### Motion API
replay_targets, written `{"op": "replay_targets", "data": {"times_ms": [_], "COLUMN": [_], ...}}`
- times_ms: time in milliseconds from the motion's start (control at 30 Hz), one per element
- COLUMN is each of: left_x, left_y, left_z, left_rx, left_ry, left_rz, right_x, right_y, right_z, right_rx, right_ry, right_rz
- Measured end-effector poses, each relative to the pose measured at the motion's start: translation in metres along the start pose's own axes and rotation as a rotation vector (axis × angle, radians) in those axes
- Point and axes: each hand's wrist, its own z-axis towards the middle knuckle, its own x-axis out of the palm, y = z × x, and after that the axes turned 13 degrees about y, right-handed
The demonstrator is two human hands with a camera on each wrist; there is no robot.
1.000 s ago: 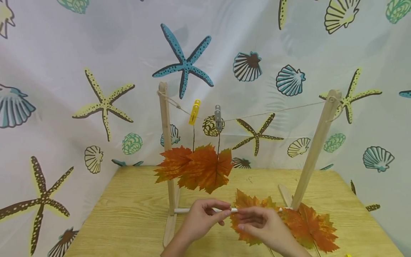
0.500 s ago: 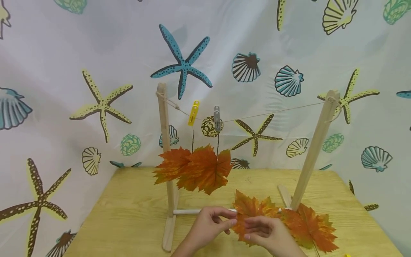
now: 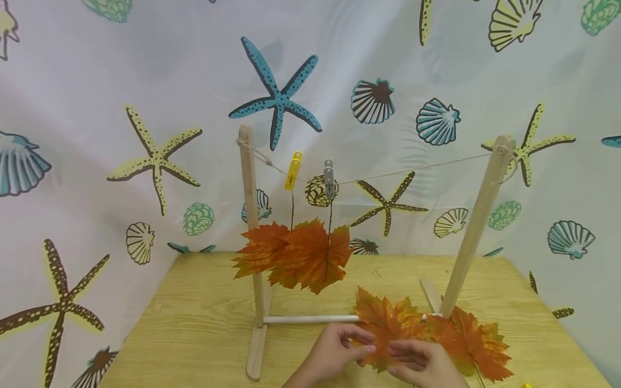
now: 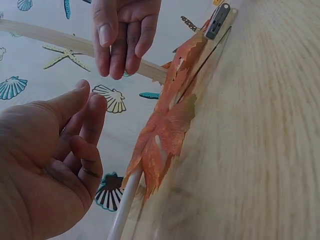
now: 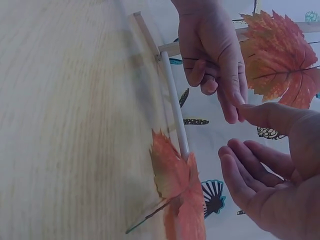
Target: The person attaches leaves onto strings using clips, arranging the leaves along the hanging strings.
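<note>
My left hand (image 3: 339, 350) and right hand (image 3: 424, 364) face each other low over the table, fingers loosely bent. Both hold nothing in the left wrist view. Just beyond them an orange maple leaf (image 3: 388, 318) lies against the white crossbar (image 3: 310, 319) of a wooden stand. Another maple leaf (image 3: 468, 342) lies at the right post's foot. Two overlapping maple leaves (image 3: 310, 256) hang by their stems from a twine line (image 3: 417, 166), clipped by a yellow clothespin (image 3: 293, 171) and a grey clothespin (image 3: 329, 179).
The stand's left post (image 3: 249, 199) and right post (image 3: 477, 226) rise from flat wooden feet. A grey clothespin (image 4: 217, 22) lies on the wooden table (image 3: 194, 307) beyond the leaves, with a bit of yellow beside it. A seashell-print curtain (image 3: 184, 70) surrounds the table.
Both hands have moved right and toward me, off the middle of the crossbar to in front of the lying leaf. The hanging leaves and clothespins stay as they were.
</note>
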Motion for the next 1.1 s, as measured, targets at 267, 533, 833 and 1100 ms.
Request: {"op": "replay_targets", "data": {"times_ms": [267,533,833,1100], "left_x": [0.009,0.02,0.035,0.045], "left_y": [0.011,0.014,0.012,0.012], "left_z": [0.009,0.021,0.03,0.039], "left_rx": [-0.034,0.007,-0.018,-0.014], "left_ry": [0.027,0.074,0.116,0.166], "left_rz": [0.005,0.015,0.025,0.081], "right_x": [-0.006,-0.017,-0.025,-0.023], "right_y": [-0.011,-0.018,-0.03,-0.044], "right_z": [-0.009,-0.018,-0.027,-0.032], "right_rx": [0.01,0.041,0.085,0.114], "right_ry": [-0.091,-0.165,-0.209,-0.284], "right_rz": [-0.028,-0.017,-0.036,-0.021]}}
